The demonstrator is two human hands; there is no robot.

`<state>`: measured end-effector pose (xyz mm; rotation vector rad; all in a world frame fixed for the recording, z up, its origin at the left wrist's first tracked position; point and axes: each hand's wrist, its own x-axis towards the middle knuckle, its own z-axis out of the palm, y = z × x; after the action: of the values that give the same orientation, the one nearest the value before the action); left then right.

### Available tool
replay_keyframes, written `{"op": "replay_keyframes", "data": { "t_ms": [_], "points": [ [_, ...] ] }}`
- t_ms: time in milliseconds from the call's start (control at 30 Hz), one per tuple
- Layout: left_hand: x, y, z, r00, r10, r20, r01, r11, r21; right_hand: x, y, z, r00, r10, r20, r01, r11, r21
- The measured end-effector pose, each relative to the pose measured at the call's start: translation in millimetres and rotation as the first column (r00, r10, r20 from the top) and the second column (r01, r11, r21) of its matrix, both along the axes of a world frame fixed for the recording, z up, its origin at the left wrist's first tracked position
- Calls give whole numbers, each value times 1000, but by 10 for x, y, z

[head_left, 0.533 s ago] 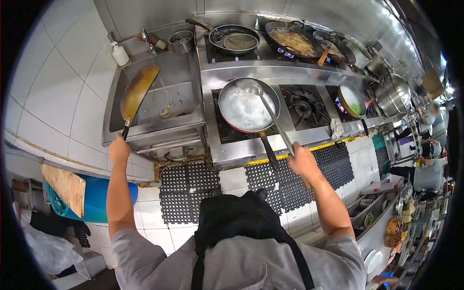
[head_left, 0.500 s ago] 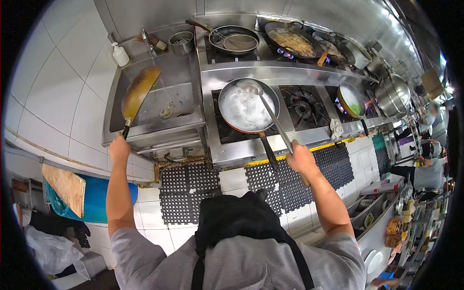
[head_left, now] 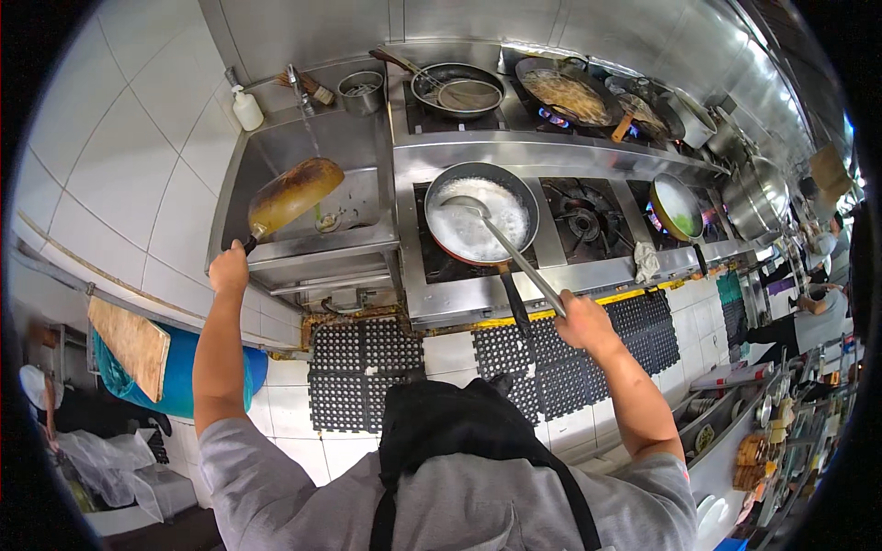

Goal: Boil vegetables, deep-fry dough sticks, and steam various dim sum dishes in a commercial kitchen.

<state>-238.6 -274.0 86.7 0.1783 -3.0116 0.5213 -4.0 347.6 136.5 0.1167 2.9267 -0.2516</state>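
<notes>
Overhead view of a cook at a stainless-steel wok range. The left hand [head_left: 229, 271] is closed, fingers wrapped round the dark handle of a scorched, brown-bottomed wok [head_left: 294, 195], which it holds tilted on edge over the steel sink basin [head_left: 241, 188], under the thin stream from the wall tap [head_left: 296, 84]. The right hand [head_left: 581, 321] is closed, fingers curled about the end of a long steel ladle [head_left: 505, 246], whose bowl rests inside a second, round dark wok of foaming white liquid [head_left: 480, 213] seated on the front left burner.

The step in hand appears to be rinsing the tilted wok at the sink while the ladle tends the foaming one. The next move probably calls for tipping the rinse water out within the basin and carrying the wok back over the sink's right wall to the range without striking it.

Edges and clearance: the tilted wok sits near the basin's left wall and front lip; the foaming wok's own handle juts past the range's front edge, just beside the ladle shaft. A bare black burner grate [head_left: 582, 220] lies open to the right. Perforated black rubber mats [head_left: 354, 367] cover the floor; a blue drum [head_left: 197, 381] stands to the left, and a counter edge [head_left: 735, 413] narrows the aisle on the right.
</notes>
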Motion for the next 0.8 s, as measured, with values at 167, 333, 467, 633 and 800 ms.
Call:
{"op": "replay_keyframes", "data": {
  "t_ms": [167, 333, 467, 633, 800],
  "points": [
    [8, 53, 135, 997, 64, -53, -63, 998, 12, 220, 11, 8, 989, -38, -144, 35, 999, -24],
    [-12, -30, 178, 998, 55, -35, -56, 998, -13, 257, 15, -122, 968, -143, -204, 101, 974, -201],
    [80, 213, 89, 981, 179, 71, -192, 941, 280, 272, -70, -214, 959, -233, -159, 158, 911, -381],
    [191, 431, -60, 973, 227, 51, -206, 739, 642, 45, -292, -241, 949, -213, -234, 97, 900, -425],
    [233, 188, -11, 978, 130, -164, 7, 763, 647, -537, -790, 245, 967, -57, -249, -70, 878, -473]
  ]
}}
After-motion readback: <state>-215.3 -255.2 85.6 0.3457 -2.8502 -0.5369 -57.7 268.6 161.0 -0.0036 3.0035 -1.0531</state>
